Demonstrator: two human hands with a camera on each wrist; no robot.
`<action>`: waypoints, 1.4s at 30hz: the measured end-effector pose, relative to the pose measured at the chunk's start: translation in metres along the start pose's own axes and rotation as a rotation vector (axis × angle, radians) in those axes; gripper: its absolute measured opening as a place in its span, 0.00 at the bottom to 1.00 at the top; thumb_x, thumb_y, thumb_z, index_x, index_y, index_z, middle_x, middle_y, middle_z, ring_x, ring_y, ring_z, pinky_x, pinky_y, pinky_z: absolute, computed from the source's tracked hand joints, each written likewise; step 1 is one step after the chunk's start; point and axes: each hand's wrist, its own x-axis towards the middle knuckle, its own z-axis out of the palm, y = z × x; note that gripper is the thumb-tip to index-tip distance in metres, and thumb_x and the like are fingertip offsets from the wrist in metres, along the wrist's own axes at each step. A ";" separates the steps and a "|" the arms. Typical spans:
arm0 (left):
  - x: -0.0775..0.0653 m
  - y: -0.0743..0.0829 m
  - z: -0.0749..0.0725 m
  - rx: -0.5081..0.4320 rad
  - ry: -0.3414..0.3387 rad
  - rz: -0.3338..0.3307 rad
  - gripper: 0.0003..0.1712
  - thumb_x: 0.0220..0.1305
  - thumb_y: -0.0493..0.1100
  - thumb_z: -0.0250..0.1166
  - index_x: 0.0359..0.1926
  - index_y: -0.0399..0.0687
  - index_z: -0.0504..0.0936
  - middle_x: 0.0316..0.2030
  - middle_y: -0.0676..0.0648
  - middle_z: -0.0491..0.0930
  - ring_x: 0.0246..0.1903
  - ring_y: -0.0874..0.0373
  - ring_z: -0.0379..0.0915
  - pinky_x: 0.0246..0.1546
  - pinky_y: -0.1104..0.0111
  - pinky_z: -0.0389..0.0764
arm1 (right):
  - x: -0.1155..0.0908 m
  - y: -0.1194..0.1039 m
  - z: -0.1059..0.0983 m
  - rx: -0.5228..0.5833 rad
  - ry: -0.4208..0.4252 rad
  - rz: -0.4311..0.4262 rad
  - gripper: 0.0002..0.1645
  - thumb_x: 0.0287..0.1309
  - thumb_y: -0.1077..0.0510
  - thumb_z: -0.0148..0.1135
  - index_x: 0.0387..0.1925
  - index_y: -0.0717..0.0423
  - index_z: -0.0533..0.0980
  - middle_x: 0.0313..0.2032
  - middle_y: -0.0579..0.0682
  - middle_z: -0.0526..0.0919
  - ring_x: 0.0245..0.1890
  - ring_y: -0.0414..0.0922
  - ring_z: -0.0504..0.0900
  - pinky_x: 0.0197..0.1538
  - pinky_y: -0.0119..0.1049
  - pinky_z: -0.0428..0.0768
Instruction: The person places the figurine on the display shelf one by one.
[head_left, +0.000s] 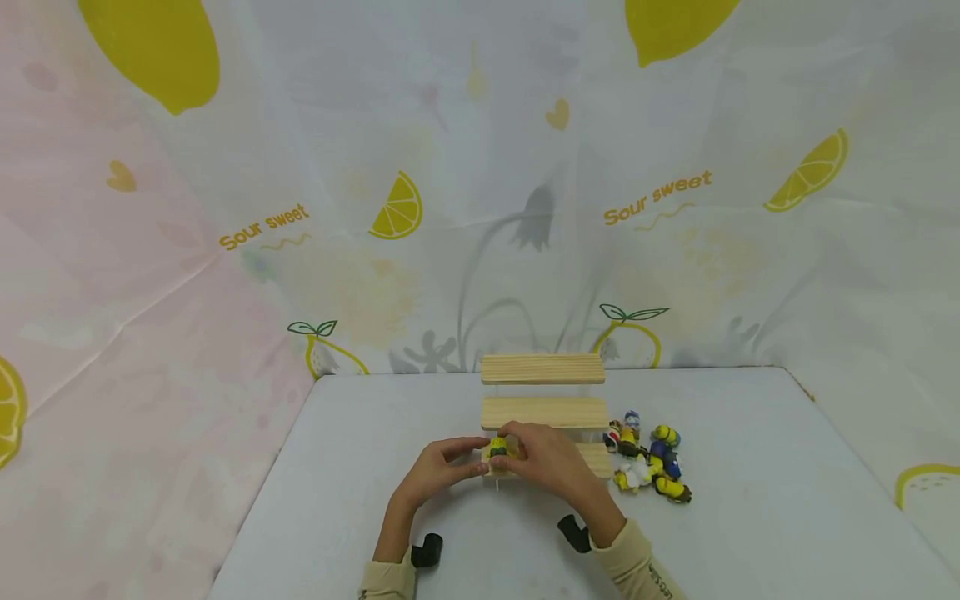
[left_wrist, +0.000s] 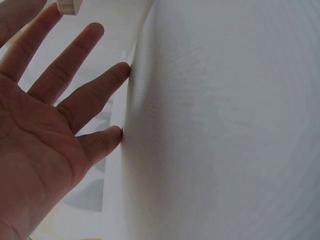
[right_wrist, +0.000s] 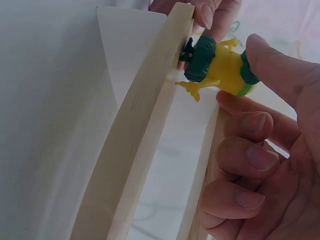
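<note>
A small yellow-and-green toy figure (head_left: 498,447) stands at the left end of the lowest board of a three-step wooden rack (head_left: 544,413). My right hand (head_left: 553,460) pinches its green-topped head between thumb and index finger, as the right wrist view shows the figure (right_wrist: 226,70) with its dark feet right at the board. From the left side, my left hand (head_left: 433,477) reaches to the end of that board. Its fingers (left_wrist: 65,70) are spread and nearly straight, one fingertip against the wood and the lower two at the white tabletop.
Right of the rack lies a loose pile of toy figures (head_left: 651,463), several in yellow, blue and white. The white table (head_left: 750,533) ends at a lemon-print cloth backdrop (head_left: 495,167). Black wrist-worn pieces (head_left: 427,551) sit by both sleeves.
</note>
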 end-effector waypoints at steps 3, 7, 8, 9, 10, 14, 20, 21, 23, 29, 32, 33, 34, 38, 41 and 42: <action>0.001 0.000 0.000 0.005 -0.002 -0.002 0.22 0.60 0.40 0.72 0.56 0.44 0.82 0.56 0.44 0.80 0.63 0.46 0.68 0.65 0.46 0.64 | 0.000 0.000 -0.001 -0.004 -0.002 0.006 0.22 0.58 0.44 0.70 0.50 0.49 0.80 0.19 0.36 0.67 0.18 0.33 0.63 0.20 0.30 0.63; 0.003 -0.009 0.001 0.013 -0.002 -0.010 0.23 0.61 0.40 0.72 0.57 0.43 0.82 0.57 0.44 0.79 0.63 0.46 0.68 0.65 0.45 0.64 | 0.001 0.000 -0.001 -0.007 -0.009 0.013 0.23 0.58 0.44 0.70 0.51 0.49 0.80 0.19 0.36 0.67 0.18 0.33 0.63 0.20 0.30 0.62; 0.004 -0.013 0.001 0.016 0.002 -0.013 0.23 0.61 0.41 0.72 0.57 0.43 0.82 0.57 0.44 0.79 0.64 0.45 0.68 0.65 0.45 0.64 | 0.001 0.000 -0.001 -0.005 -0.010 0.014 0.23 0.58 0.44 0.70 0.51 0.49 0.80 0.19 0.36 0.67 0.17 0.33 0.63 0.20 0.30 0.62; 0.005 -0.017 0.002 0.017 0.007 -0.015 0.23 0.61 0.41 0.72 0.58 0.44 0.81 0.57 0.45 0.79 0.64 0.45 0.67 0.65 0.44 0.64 | 0.001 0.000 -0.001 -0.003 -0.010 0.013 0.23 0.58 0.44 0.70 0.51 0.49 0.80 0.19 0.36 0.67 0.17 0.33 0.62 0.20 0.30 0.62; 0.006 -0.022 0.002 0.018 0.013 -0.018 0.24 0.61 0.41 0.72 0.58 0.45 0.81 0.57 0.46 0.79 0.64 0.45 0.67 0.65 0.44 0.64 | 0.000 0.000 -0.001 -0.001 -0.008 0.010 0.23 0.57 0.44 0.71 0.50 0.49 0.80 0.18 0.36 0.67 0.17 0.33 0.62 0.20 0.29 0.62; 0.009 -0.036 0.003 0.028 0.027 -0.007 0.24 0.60 0.44 0.73 0.58 0.48 0.82 0.57 0.48 0.79 0.64 0.47 0.67 0.65 0.46 0.64 | 0.000 0.000 0.000 0.007 0.003 -0.013 0.22 0.56 0.45 0.72 0.49 0.50 0.80 0.18 0.36 0.66 0.17 0.33 0.62 0.19 0.28 0.61; 0.011 -0.040 0.001 0.031 0.024 0.016 0.24 0.60 0.47 0.73 0.58 0.52 0.82 0.57 0.51 0.80 0.63 0.52 0.68 0.65 0.49 0.66 | 0.000 0.000 -0.001 0.021 0.001 -0.014 0.23 0.56 0.44 0.72 0.49 0.50 0.80 0.19 0.36 0.66 0.17 0.32 0.61 0.19 0.28 0.61; 0.011 -0.040 0.001 0.031 0.024 0.012 0.24 0.59 0.48 0.73 0.58 0.53 0.83 0.57 0.52 0.80 0.63 0.52 0.68 0.66 0.49 0.66 | 0.000 0.000 -0.001 0.021 -0.002 -0.010 0.24 0.56 0.43 0.71 0.50 0.51 0.80 0.19 0.36 0.66 0.17 0.32 0.61 0.19 0.28 0.61; 0.011 -0.039 0.001 0.033 0.021 0.012 0.25 0.59 0.49 0.73 0.58 0.53 0.83 0.57 0.52 0.80 0.64 0.52 0.68 0.65 0.49 0.66 | 0.000 -0.001 -0.001 0.021 -0.007 -0.003 0.25 0.56 0.43 0.71 0.50 0.51 0.80 0.19 0.36 0.66 0.17 0.32 0.61 0.20 0.28 0.61; 0.010 -0.038 0.001 0.026 0.022 0.017 0.24 0.60 0.46 0.73 0.58 0.50 0.82 0.57 0.50 0.80 0.64 0.49 0.68 0.65 0.47 0.66 | -0.001 -0.002 -0.002 0.026 -0.006 -0.010 0.25 0.56 0.44 0.72 0.50 0.52 0.80 0.18 0.36 0.66 0.16 0.33 0.61 0.19 0.28 0.61; 0.010 -0.039 0.001 0.021 0.025 0.022 0.24 0.60 0.45 0.73 0.58 0.48 0.82 0.57 0.48 0.79 0.64 0.48 0.68 0.65 0.47 0.66 | -0.001 -0.003 -0.002 0.024 -0.013 -0.004 0.25 0.56 0.44 0.72 0.50 0.51 0.80 0.18 0.36 0.66 0.16 0.32 0.61 0.19 0.28 0.61; 0.009 -0.039 0.001 0.021 0.024 0.024 0.25 0.60 0.45 0.73 0.58 0.48 0.82 0.57 0.48 0.79 0.64 0.48 0.68 0.65 0.47 0.66 | -0.001 -0.003 -0.002 0.025 -0.014 -0.001 0.25 0.56 0.43 0.72 0.51 0.51 0.80 0.18 0.36 0.66 0.16 0.32 0.61 0.19 0.28 0.61; 0.009 -0.040 0.001 0.023 0.024 0.024 0.25 0.60 0.45 0.73 0.58 0.48 0.82 0.57 0.49 0.79 0.64 0.49 0.68 0.65 0.47 0.66 | -0.001 -0.003 -0.002 0.025 -0.015 0.002 0.25 0.56 0.44 0.71 0.51 0.51 0.80 0.18 0.36 0.66 0.17 0.32 0.61 0.19 0.28 0.61; 0.010 -0.041 0.001 0.037 0.022 0.013 0.24 0.60 0.48 0.73 0.57 0.53 0.83 0.56 0.53 0.80 0.63 0.52 0.68 0.65 0.49 0.66 | -0.002 -0.002 0.000 0.016 -0.003 -0.011 0.23 0.56 0.45 0.72 0.50 0.50 0.79 0.19 0.36 0.66 0.17 0.32 0.61 0.19 0.28 0.61; 0.010 -0.042 0.001 0.046 0.021 0.005 0.25 0.59 0.50 0.73 0.57 0.54 0.83 0.56 0.55 0.80 0.64 0.54 0.68 0.66 0.49 0.65 | -0.002 -0.001 0.001 0.014 0.006 -0.029 0.22 0.56 0.46 0.72 0.50 0.49 0.80 0.18 0.36 0.65 0.17 0.32 0.60 0.19 0.28 0.61; 0.010 -0.042 0.001 0.047 0.019 0.003 0.25 0.59 0.50 0.74 0.57 0.55 0.83 0.56 0.55 0.80 0.64 0.54 0.68 0.66 0.49 0.65 | -0.002 -0.001 0.001 0.014 0.006 -0.031 0.22 0.56 0.46 0.72 0.50 0.48 0.80 0.18 0.36 0.65 0.17 0.32 0.60 0.19 0.28 0.61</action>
